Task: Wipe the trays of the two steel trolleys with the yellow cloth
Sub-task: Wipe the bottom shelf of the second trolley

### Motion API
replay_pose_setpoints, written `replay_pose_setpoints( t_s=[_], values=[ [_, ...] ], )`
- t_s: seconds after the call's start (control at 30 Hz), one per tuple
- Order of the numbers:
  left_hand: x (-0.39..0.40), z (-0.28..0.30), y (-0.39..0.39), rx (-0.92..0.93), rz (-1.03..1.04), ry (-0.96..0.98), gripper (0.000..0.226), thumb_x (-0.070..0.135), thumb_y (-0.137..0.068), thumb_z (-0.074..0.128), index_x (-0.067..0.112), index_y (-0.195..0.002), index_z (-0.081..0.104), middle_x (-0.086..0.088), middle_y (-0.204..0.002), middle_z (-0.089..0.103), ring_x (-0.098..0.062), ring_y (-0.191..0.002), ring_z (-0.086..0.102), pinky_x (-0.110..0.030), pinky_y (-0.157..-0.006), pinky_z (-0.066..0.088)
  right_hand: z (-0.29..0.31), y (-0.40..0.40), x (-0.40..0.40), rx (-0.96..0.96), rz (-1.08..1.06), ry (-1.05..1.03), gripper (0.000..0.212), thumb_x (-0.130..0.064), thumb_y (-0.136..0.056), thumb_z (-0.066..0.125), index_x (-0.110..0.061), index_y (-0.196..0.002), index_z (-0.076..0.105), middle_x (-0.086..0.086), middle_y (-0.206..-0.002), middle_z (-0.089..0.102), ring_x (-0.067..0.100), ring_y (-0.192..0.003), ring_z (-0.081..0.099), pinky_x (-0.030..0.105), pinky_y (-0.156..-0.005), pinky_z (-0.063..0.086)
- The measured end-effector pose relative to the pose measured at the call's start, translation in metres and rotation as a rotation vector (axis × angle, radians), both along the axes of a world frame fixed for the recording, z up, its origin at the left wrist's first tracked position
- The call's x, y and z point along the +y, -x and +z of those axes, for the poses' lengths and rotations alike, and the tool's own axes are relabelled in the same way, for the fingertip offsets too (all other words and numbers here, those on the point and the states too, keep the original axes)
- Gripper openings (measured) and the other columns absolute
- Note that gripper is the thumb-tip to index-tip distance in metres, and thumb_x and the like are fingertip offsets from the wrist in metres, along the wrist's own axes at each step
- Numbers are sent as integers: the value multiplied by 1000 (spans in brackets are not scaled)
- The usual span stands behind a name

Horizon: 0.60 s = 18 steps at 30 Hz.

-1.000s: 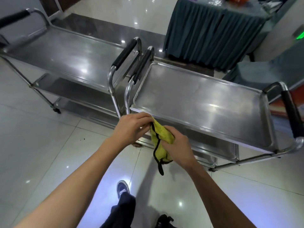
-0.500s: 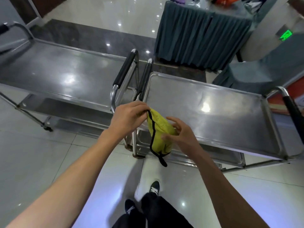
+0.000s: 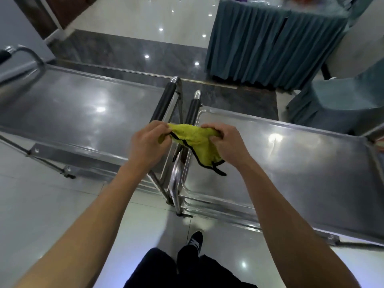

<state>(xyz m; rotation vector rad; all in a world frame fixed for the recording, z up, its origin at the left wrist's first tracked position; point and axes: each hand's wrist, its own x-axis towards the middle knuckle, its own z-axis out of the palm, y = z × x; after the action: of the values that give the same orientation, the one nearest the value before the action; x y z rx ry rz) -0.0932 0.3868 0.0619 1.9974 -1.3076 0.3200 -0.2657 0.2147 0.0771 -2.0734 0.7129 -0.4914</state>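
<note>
A yellow cloth (image 3: 196, 143) with black edging hangs stretched between my two hands, above the gap where the trolleys meet. My left hand (image 3: 148, 143) pinches its left end and my right hand (image 3: 227, 142) grips its right end. The left steel trolley's top tray (image 3: 79, 113) reaches away to the left. To the right lies the right steel trolley's top tray (image 3: 301, 163), below my right hand. Their black-gripped handles (image 3: 164, 100) stand side by side under the cloth. Lower shelves of both trolleys are mostly hidden.
A table draped in a teal skirt (image 3: 270, 42) stands behind the right trolley, with a teal covered chair (image 3: 340, 100) beside it. A dark stone floor strip (image 3: 124, 53) runs behind the trolleys. My feet and dark trousers (image 3: 187, 265) are on the glossy tiles in front.
My hands rose and moved apart, pulling the bunched cloth out sideways. The view has come closer to the trolleys, with both trays now lower in the frame.
</note>
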Motion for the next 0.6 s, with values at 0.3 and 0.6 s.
replay_pose_setpoints(
  t_s=[0.3,0.6],
  values=[
    [-25,-67,-50,221,6,-181,10,3,-80,73,7,-89,71,-3,-93,68,-19,-73,63,-37,-66,53,-54,-80,-31,151,54,-18,52,16,-84,45,-15,-112,76,5,-123,66,17,-117,57,33,-108,44],
    [-28,-106,-57,334,-111,-321,28,22,-82,75,27,-106,63,11,-107,66,-10,-89,64,-39,-80,54,-94,-88,17,170,-264,56,44,0,-97,46,-15,-136,59,11,-150,46,25,-139,40,30,-119,27]
  ],
)
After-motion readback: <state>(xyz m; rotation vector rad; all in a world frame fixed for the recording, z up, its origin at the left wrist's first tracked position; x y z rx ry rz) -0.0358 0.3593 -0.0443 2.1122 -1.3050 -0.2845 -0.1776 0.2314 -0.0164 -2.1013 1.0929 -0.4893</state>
